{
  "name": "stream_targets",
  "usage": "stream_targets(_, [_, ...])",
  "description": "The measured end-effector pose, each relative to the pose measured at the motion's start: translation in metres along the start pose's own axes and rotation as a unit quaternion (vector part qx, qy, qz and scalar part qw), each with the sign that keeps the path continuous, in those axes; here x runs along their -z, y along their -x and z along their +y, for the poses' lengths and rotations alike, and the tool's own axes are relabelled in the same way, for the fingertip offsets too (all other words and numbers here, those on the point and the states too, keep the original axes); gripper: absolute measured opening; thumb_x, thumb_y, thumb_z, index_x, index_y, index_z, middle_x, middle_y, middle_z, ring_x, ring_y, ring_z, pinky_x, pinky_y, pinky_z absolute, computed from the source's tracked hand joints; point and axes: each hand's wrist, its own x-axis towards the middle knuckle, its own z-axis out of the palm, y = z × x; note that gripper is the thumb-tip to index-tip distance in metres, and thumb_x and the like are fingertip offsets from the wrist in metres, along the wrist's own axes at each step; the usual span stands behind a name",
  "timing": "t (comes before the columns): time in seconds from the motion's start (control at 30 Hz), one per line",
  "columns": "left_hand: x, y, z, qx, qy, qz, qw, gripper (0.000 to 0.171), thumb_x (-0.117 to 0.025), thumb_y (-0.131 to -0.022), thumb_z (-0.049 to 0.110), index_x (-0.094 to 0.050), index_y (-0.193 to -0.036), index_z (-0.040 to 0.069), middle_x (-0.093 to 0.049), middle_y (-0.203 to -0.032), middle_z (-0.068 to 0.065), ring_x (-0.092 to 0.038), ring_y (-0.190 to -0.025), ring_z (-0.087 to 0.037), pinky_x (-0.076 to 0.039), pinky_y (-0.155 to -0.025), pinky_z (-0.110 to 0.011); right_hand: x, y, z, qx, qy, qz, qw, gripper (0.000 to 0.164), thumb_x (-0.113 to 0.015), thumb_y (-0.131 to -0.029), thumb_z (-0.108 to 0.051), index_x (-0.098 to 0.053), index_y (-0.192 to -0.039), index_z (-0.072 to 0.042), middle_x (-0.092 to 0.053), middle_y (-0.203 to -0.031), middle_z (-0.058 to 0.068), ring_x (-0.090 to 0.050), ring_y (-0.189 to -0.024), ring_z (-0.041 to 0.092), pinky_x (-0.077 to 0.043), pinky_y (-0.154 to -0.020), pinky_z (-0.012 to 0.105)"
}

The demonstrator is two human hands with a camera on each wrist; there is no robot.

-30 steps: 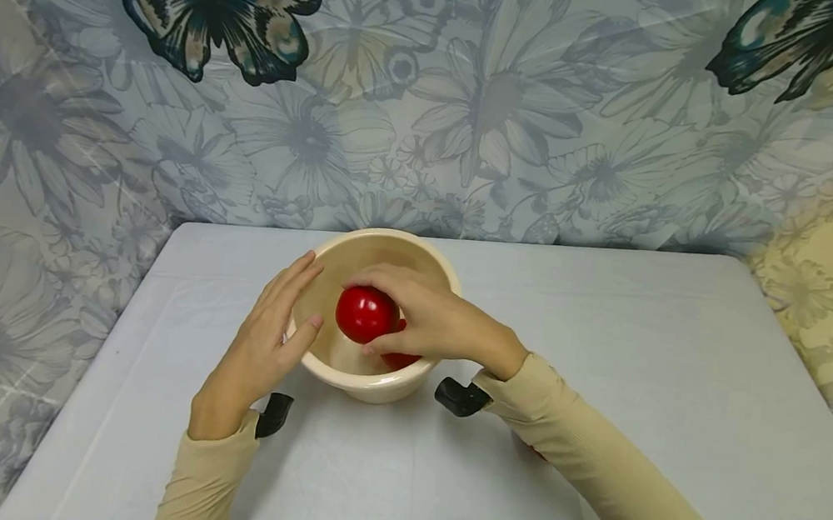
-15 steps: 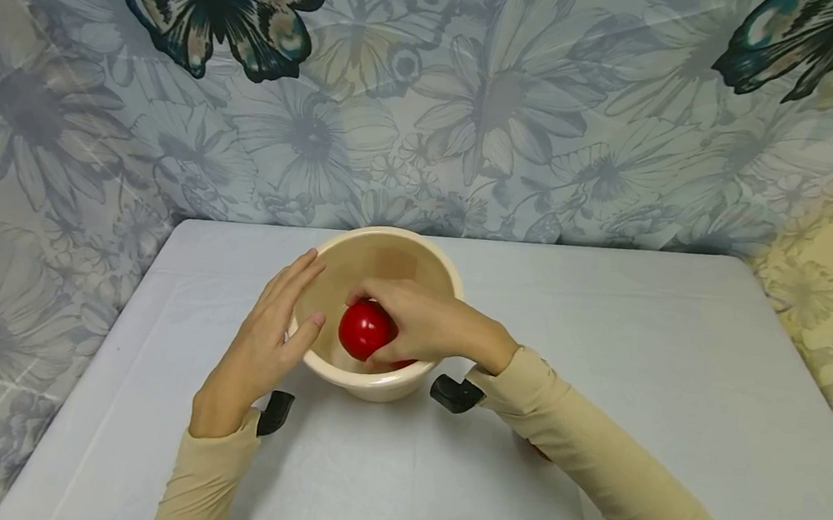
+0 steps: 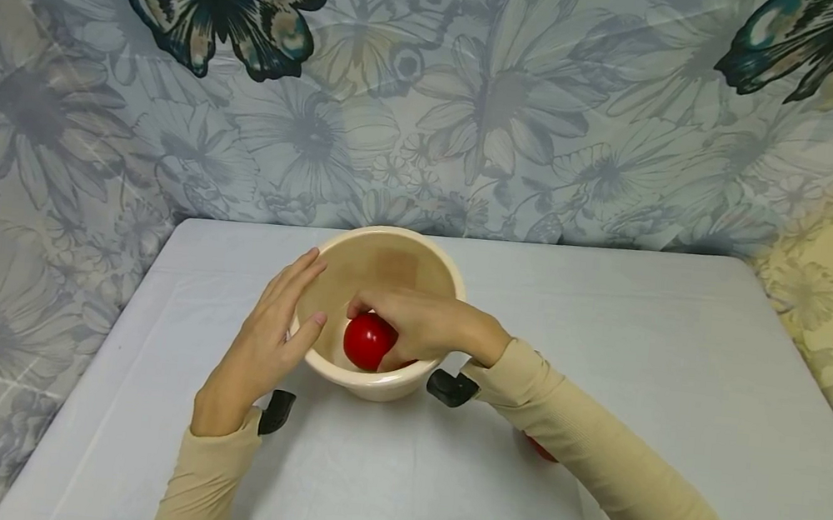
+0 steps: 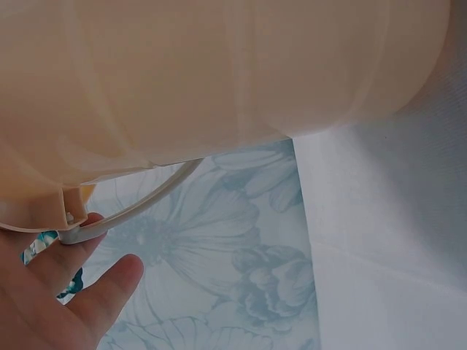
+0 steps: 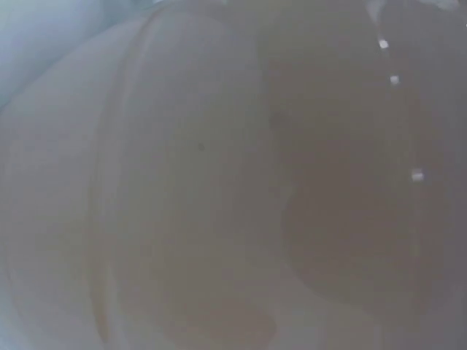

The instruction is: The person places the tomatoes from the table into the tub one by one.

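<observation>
A cream plastic bucket [image 3: 374, 386] stands on the white-covered table. My right hand [image 3: 425, 324] reaches down inside it and grips a glossy red ball-shaped thing [image 3: 369, 342], thumb on the near side and fingers on the far side. A sliver of another red thing [image 3: 407, 364] shows beneath that hand; most of it is hidden. My left hand [image 3: 261, 345] rests against the bucket's left rim with its fingers extended. In the left wrist view, fingers [image 4: 109, 292] of that hand lie by the pivot of the pale handle [image 4: 139, 208]. The right wrist view holds only the bucket's blurred wall [image 5: 197, 182].
Under my right forearm a red thing [image 3: 541, 449] lies on the table [image 3: 650, 341], mostly covered by the sleeve. Behind the table's far edge hangs a flower-and-butterfly cloth [image 3: 505, 118]. Black wrist mounts [image 3: 453, 388] stick out below both hands.
My right hand has lowered the red ball-shaped thing deeper into the bucket, toward its near side. The left hand has stayed at the rim.
</observation>
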Motion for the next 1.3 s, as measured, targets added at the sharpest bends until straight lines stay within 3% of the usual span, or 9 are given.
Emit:
stream_targets(0.2, [0.0, 0.0, 0.0, -0.004, 0.001, 0.001, 1.0, 0.061, -0.056, -0.094, 0.013, -0.038, -0.153, 0.012, -0.03, -0.163, -0.004, -0.027, -0.15, -0.025, -0.025, -0.12, -0.055, 0.001, 0.001, 0.002, 0.012, -0.041, 0.003, 0.999, 0.061, -0.08, -0.081, -0.011, -0.051, -0.134, -0.004, -0.057, -0.139, 0.009, -0.057, -0.124, 0.028, -0.05, -0.104, 0.037])
stream_targets(0.57, [0.0, 0.0, 0.0, -0.005, -0.001, 0.002, 1.0, 0.061, -0.057, -0.094, 0.013, -0.039, -0.152, 0.011, -0.03, -0.162, -0.004, -0.028, -0.15, -0.025, -0.026, -0.12, -0.055, 0.008, 0.01, 0.002, 0.059, -0.055, 0.083, 0.993, 0.059, -0.08, -0.082, -0.015, -0.054, -0.133, -0.002, -0.062, -0.134, 0.01, -0.058, -0.125, 0.025, -0.048, -0.107, 0.039])
stream_targets(0.87, [0.0, 0.001, 0.001, 0.002, -0.004, -0.001, 1.0, 0.062, -0.057, -0.094, 0.014, -0.038, -0.153, 0.013, -0.029, -0.163, -0.002, -0.027, -0.15, -0.024, -0.026, -0.12, -0.056, 0.016, 0.035, 0.002, 0.062, -0.127, 0.132, 0.981, 0.057, -0.08, -0.083, -0.018, -0.056, -0.134, -0.008, -0.06, -0.134, 0.001, -0.058, -0.121, 0.015, -0.046, -0.109, 0.037])
stream_targets(1.3, [0.001, 0.001, 0.002, 0.004, 0.003, -0.004, 1.0, 0.062, -0.057, -0.094, 0.013, -0.037, -0.153, 0.013, -0.029, -0.163, -0.002, -0.027, -0.151, -0.025, -0.025, -0.12, -0.056, 0.026, 0.075, 0.002, 0.064, -0.107, 0.195, 0.973, 0.059, -0.08, -0.083, -0.019, -0.056, -0.137, -0.018, -0.059, -0.135, -0.007, -0.057, -0.121, 0.011, -0.047, -0.106, 0.037])
